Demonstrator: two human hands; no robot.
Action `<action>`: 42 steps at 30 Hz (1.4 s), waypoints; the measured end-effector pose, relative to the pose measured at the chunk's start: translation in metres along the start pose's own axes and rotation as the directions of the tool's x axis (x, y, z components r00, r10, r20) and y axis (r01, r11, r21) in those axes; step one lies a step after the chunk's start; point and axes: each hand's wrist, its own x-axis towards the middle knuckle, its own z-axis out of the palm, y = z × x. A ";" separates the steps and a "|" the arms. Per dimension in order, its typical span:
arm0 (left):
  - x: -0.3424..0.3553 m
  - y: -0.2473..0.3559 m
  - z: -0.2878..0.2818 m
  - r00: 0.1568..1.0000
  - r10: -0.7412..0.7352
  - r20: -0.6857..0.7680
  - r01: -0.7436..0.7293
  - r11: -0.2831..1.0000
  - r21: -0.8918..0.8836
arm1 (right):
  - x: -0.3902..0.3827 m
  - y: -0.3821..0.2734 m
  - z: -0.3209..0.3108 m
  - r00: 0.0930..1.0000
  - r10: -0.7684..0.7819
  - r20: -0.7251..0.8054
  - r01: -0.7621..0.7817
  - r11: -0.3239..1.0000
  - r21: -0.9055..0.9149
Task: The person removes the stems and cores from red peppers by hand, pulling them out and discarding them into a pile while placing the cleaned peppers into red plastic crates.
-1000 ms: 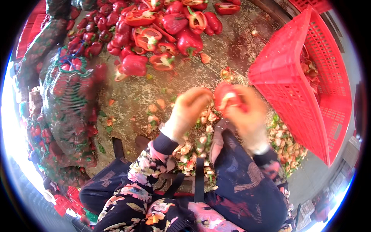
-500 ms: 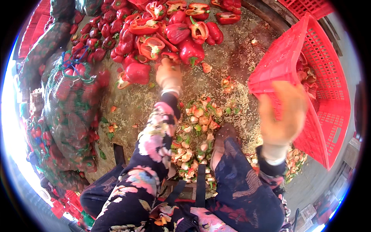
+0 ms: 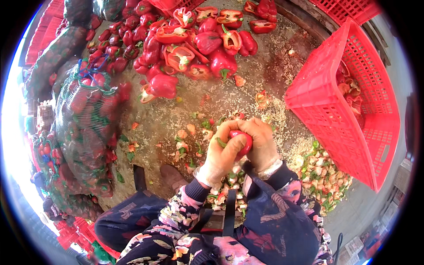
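Observation:
Between my two gloved hands, over the floor in front of my knees, is a red bell pepper (image 3: 244,143). My left hand (image 3: 216,157) is closed around its left side, where a bit of green stem shows by the thumb. My right hand (image 3: 263,145) wraps its right side, with the fingertips over the top. The hands partly hide the pepper. Farther off lies a heap of whole red peppers (image 3: 163,87) and halved peppers (image 3: 180,58) with pale seedy insides. Cut cores with green stems (image 3: 324,174) are piled beside my right leg and under my hands.
A tilted red plastic crate (image 3: 316,84) holding pepper pieces (image 3: 351,90) stands at right. Green mesh sacks (image 3: 90,128) full of peppers line the left side. Pale seeds (image 3: 276,110) are scattered over the floor. Another red crate (image 3: 349,9) is at the far right.
My left hand has drawn back from the pepper heap toward me. My right hand has come in from beside the crate, and both now grip a pepper. My left foot has moved left.

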 end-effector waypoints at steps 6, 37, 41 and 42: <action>0.003 0.034 -0.012 0.970 -0.165 0.180 0.216 0.925 -0.312 | 0.003 -0.049 -0.001 0.939 0.324 0.117 -0.343 0.865 0.366; 0.065 0.044 -0.057 0.827 -0.219 0.518 0.017 0.931 0.365 | 0.021 -0.029 -0.045 0.856 0.301 0.420 -0.367 0.926 0.084; 0.110 0.047 -0.109 0.964 0.224 0.140 -0.262 0.736 0.624 | 0.003 -0.078 -0.033 0.982 0.052 0.179 0.016 0.933 -0.360; 0.132 0.039 -0.113 0.936 0.330 -0.125 -0.155 0.703 0.694 | -0.005 -0.099 -0.037 0.979 -0.145 0.145 0.199 0.848 -0.491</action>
